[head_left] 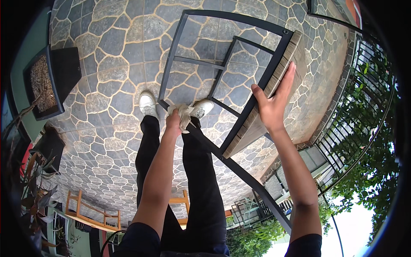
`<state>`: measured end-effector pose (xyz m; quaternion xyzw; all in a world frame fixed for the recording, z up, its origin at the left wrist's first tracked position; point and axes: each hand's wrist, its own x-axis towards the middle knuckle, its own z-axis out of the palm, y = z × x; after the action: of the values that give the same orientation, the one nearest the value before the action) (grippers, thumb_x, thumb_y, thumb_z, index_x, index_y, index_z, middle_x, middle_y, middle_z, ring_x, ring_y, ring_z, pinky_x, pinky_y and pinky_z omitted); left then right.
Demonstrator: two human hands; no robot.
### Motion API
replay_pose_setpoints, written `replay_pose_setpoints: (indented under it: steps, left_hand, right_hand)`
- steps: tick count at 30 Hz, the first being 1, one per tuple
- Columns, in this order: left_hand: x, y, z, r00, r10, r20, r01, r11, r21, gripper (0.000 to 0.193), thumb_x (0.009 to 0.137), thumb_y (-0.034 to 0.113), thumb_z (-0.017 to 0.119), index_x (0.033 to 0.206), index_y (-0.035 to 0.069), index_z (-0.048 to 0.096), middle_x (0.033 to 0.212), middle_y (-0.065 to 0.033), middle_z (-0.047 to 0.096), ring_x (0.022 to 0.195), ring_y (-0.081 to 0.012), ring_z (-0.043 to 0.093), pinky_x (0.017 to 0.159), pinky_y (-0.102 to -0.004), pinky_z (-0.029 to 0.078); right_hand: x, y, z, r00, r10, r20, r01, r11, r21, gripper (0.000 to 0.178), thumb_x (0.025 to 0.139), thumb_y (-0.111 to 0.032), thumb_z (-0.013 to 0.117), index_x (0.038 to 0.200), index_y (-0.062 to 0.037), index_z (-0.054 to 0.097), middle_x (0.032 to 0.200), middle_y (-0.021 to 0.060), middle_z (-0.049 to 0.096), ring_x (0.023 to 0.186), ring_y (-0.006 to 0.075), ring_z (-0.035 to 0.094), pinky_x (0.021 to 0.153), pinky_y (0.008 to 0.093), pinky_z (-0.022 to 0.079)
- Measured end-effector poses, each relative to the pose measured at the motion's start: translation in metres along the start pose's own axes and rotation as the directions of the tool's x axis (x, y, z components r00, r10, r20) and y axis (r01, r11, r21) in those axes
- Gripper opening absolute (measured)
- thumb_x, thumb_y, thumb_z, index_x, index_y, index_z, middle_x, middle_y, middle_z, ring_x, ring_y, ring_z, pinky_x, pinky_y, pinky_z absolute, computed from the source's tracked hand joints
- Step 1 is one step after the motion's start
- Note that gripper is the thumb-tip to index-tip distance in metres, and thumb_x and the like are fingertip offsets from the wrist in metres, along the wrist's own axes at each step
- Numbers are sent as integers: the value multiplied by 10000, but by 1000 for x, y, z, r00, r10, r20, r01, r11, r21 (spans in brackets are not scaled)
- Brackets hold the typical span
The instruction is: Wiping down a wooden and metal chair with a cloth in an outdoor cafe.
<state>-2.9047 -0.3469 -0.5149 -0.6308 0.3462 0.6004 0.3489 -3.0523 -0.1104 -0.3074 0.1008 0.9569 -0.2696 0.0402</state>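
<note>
A chair with a black metal frame [169, 77] and a wood-grain seat [295, 55] is tipped over in front of me, legs and crossbars facing me. My left hand [174, 122] grips a crumpled pale cloth [185, 116] pressed round the black bar near my shoes. On the right, my right hand [274, 105] holds the seat's edge, its thumb on the black frame side and its straightened fingers along the wooden board. The cloth hides part of the bar beneath it.
Irregular stone paving [115, 64] lies underfoot, with my white shoes [147, 103] close to the frame. A dark square planter [43, 85] stands at left. Wooden furniture [92, 214] shows at lower left, a metal railing [342, 150] and greenery at right.
</note>
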Motion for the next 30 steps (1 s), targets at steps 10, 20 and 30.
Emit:
replay_pose_setpoints:
  steps: [10, 20, 30]
  left_hand:
    - [59, 21, -41, 993, 115, -25, -112, 989, 99, 488, 817, 309, 567, 1128, -59, 485, 976, -144, 603, 844, -234, 619, 685, -357, 508]
    - [-36, 154, 4, 738, 665, 112, -655, 667, 355, 421, 849, 271, 569, 1145, 10, 423, 1039, -136, 564, 928, -192, 555, 798, -310, 451]
    - [-160, 174, 247, -46, 799, 600, -997, -74, 22, 349, 829, 198, 615, 1128, 41, 525, 1081, -188, 489, 991, -342, 502, 873, -385, 404]
  right_hand:
    - [7, -37, 43, 998, -7, -61, 10, 999, 53, 946, 662, -195, 649, 1424, -29, 114, 1463, 249, 85, 1355, 420, 38, 1073, 507, 15]
    - [4, -29, 35, 991, -47, -124, 53, 997, 49, 912, 666, -229, 643, 1407, 5, 166, 1449, 255, 141, 1353, 403, 96, 1086, 479, 46]
    - [-2, -22, 32, 992, 43, -122, -32, 996, 89, 908, 642, -231, 640, 1410, -28, 202, 1460, 228, 152, 1357, 407, 92, 1069, 527, 41]
